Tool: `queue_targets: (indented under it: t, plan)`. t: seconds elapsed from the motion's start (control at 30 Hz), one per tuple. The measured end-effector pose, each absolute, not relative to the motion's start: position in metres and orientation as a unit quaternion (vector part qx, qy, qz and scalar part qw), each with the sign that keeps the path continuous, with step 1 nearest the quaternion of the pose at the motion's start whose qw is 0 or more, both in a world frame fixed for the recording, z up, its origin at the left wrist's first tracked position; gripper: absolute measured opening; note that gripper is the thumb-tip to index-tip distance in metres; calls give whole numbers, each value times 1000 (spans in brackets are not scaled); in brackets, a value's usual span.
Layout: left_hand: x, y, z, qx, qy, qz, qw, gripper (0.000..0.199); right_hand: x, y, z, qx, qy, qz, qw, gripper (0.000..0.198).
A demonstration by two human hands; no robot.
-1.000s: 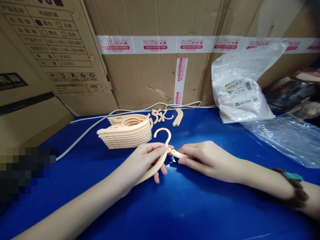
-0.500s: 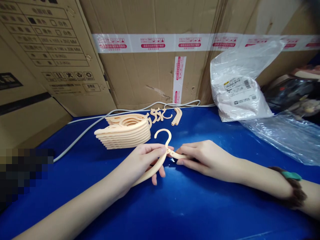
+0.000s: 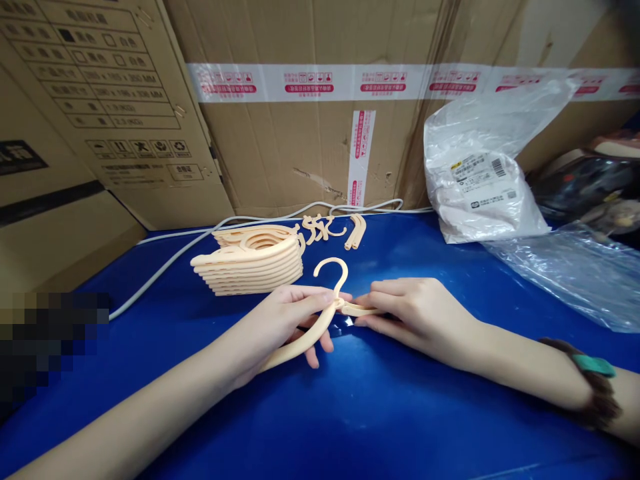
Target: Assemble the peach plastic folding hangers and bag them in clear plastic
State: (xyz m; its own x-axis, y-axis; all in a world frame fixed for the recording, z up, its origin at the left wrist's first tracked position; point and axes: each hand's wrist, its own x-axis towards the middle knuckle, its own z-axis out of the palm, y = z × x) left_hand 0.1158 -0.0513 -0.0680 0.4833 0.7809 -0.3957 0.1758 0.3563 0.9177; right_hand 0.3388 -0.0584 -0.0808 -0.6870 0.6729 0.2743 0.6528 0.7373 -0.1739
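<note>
A cream plastic clothes hanger [image 3: 301, 343] is held between both hands above the blue surface, its hook pointing up and curling left. My left hand [image 3: 295, 310] is closed around it near the middle joint, thumb on top and lower fingers spread underneath. One arm of the hanger runs down past the left wrist. My right hand [image 3: 405, 308] pinches the other, shorter-looking arm, whose far end is hidden under the fingers. Behind my left hand lies a neat stack of folded cream hangers [image 3: 250, 267].
Loose hook pieces [image 3: 320, 229] and curved arm pieces [image 3: 355, 231] lie behind the hanger. A grey cable [image 3: 165, 273] crosses the back left. Cardboard boxes [image 3: 300, 153] wall the rear and left. A white plastic bag [image 3: 485, 193] and clear plastic film [image 3: 575, 273] are at right.
The right-hand arm of the hanger has turned slightly at the joint along with my right hand. My left hand keeps its grip; the whole view has shifted a little.
</note>
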Motion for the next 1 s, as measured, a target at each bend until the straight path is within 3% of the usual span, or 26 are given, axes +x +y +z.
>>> queue_targets:
  t: [1.0]
  plan:
    - [118, -53, -68, 546, 458, 222, 665, 28, 338, -61, -81, -328, -931, 1, 161, 42]
